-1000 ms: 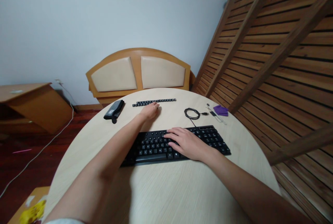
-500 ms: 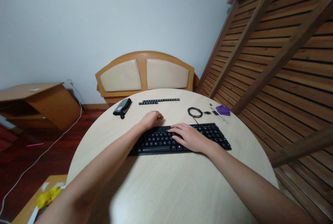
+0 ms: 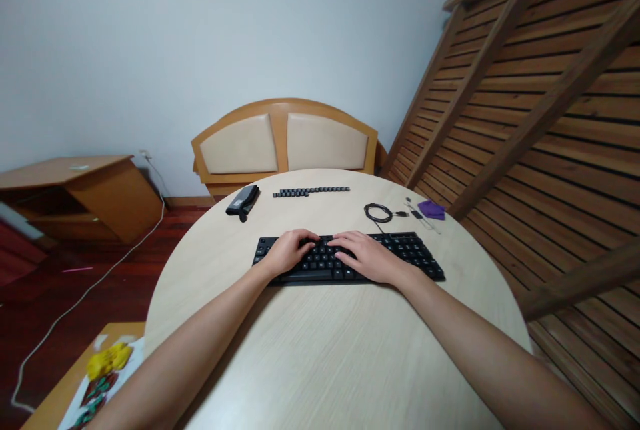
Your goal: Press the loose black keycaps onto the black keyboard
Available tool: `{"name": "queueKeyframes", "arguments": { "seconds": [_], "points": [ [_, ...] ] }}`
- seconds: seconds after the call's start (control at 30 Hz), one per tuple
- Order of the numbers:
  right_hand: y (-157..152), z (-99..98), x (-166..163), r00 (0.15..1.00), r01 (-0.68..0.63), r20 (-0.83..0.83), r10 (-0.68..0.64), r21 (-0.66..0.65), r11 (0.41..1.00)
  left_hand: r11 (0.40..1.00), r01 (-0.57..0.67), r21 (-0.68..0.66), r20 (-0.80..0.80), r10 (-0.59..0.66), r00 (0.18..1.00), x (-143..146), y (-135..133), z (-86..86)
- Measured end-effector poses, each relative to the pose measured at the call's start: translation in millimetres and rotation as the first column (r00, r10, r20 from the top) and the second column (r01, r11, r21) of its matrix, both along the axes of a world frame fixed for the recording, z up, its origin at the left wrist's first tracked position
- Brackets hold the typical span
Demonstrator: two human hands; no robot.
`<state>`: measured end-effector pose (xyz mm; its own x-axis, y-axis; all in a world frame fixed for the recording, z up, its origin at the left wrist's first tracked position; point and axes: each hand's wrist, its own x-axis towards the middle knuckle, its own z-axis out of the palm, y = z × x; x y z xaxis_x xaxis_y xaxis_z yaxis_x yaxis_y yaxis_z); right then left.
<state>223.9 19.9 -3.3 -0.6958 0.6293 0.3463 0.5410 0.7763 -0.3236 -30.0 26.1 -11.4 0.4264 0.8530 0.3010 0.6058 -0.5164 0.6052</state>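
Observation:
A black keyboard (image 3: pixel 419 253) lies across the middle of the round table. My left hand (image 3: pixel 291 250) is over its left half, fingers curled and thumb drawn in toward the fingertips at the upper rows; whatever is between them is hidden. Beside it, my right hand (image 3: pixel 367 255) rests on the keys with its fingers stretched out, holding nothing. Behind the keyboard, small black keycaps (image 3: pixel 313 191) lie lined up in rows. The keyboard's coiled black cable (image 3: pixel 379 213) sits at its back right, with the plug pointing right.
A dark folded pouch (image 3: pixel 243 201) lies at the table's back left. On the right are a purple cloth (image 3: pixel 431 210) and thin small tools (image 3: pixel 423 219). A headboard (image 3: pixel 281 137) stands behind the table (image 3: pixel 310 350); slatted wood (image 3: pixel 540 117) leans on the right.
My left hand has come back from behind the keyboard, where it pinched a small dark thing, onto the upper keys. My right hand has stayed on the keys. The view has shifted slightly.

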Motion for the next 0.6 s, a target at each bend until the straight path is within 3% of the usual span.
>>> {"name": "queueKeyframes", "arguments": {
  "seconds": [0.6],
  "points": [
    [-4.0,4.5,-0.5,1.000,-0.019,0.006,0.019,0.005,1.000,0.997,-0.041,-0.071,0.014,0.042,0.999,2.1,-1.4,-2.1]
  ]
}}
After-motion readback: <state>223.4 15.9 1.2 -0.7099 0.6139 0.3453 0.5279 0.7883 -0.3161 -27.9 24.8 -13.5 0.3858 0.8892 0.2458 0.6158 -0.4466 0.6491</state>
